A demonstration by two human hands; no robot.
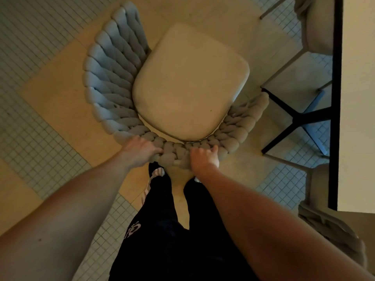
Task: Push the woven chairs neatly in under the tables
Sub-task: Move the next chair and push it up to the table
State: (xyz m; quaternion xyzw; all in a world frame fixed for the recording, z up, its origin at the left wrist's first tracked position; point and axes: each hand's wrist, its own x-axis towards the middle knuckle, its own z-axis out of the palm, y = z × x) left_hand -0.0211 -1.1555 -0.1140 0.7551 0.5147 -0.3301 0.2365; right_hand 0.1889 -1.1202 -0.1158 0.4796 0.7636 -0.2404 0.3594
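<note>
So you've got both hands on the chunky grey woven chair with the cream seat cushion (188, 82): your left hand (140, 152) and right hand (204, 159) each curl round its braided back rim. It stands out on the floor, well clear of the black-edged pale table (357, 102) to its right.

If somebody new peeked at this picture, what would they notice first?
First, the big woven chair in the middle, with its puffy braided back and pale seat cushion. Next, the left hand and right hand gripping the back's rim at the bottom. On the right stands a table with a dark edge.
</note>
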